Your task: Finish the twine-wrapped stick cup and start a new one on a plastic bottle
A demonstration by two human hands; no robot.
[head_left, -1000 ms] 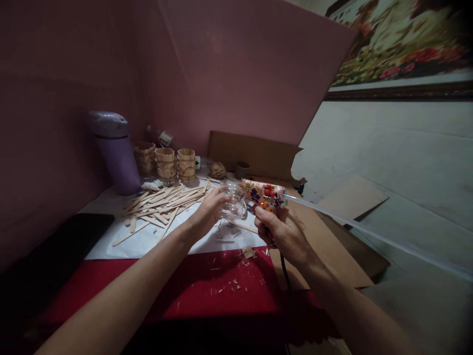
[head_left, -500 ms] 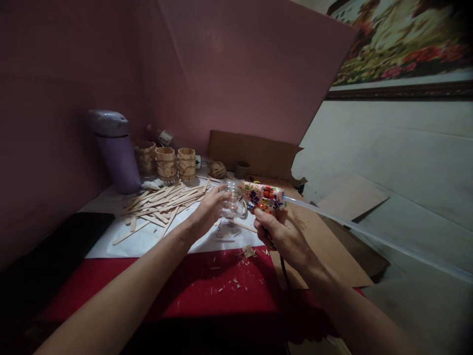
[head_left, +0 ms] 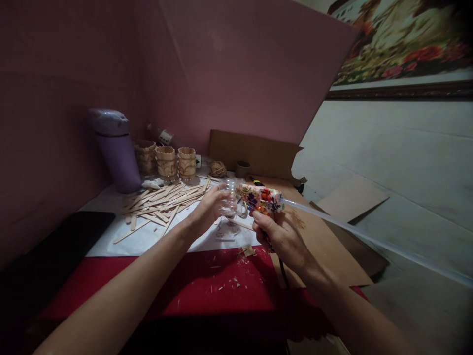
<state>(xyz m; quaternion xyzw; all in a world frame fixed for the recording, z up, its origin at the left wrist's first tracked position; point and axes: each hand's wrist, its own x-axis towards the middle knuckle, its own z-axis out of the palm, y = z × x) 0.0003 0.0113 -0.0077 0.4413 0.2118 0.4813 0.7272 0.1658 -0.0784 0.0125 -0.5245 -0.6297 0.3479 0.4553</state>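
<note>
My left hand (head_left: pixel 210 209) is closed around a clear ribbed plastic cup or cut bottle piece (head_left: pixel 232 197), held above the white sheet. In my right hand (head_left: pixel 275 229) is a flower-patterned hot glue gun (head_left: pixel 264 198), gripped by its handle. Its front end points left at the clear plastic piece; whether the nozzle touches it I cannot tell. A long translucent glue stick (head_left: pixel 354 231) runs out of the gun's back toward the right. Left of my hands lies a loose pile of wooden craft sticks (head_left: pixel 166 203).
Several wood-covered cups (head_left: pixel 186 163) stand at the back beside a purple tumbler (head_left: pixel 120 158). Behind my hands are a ball of twine (head_left: pixel 217 169) and a small brown cup (head_left: pixel 242 169). Cardboard (head_left: pixel 325 246) lies at the right. Wood scraps litter the red cloth (head_left: pixel 207 291).
The glue gun has shifted slightly left and down against the clear plastic piece. My left hand has barely moved and still holds that piece.
</note>
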